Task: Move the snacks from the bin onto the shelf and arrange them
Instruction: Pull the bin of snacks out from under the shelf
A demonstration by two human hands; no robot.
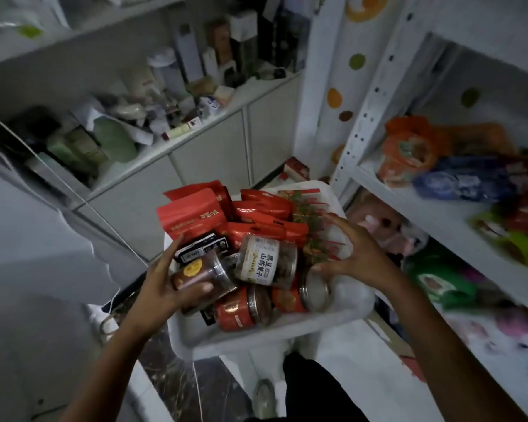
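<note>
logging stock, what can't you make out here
Head view only:
- Lower layers of the white plastic bin: hidden under piled red foil pouches.
- Bright packets on the white metal shelf: blurred, labels unreadable.
- Whether the right hand grips the silver-lidded clear jar: contact blurred.
- Brown-labelled clear jar in the left hand: thumb partly covers its label.

Packets (457,181) on the shelf (433,208) smeared by blur, rightmost ones cut by the frame edge; cabinet clutter (153,95) too soft to name, labels unreadable; bin (256,339) floor hidden under heaped snacks (265,214); clear jar (201,274) partly covered by left hand (165,281); right hand (357,257), its hold on the silver-lidded jar (314,290) unclear
</note>
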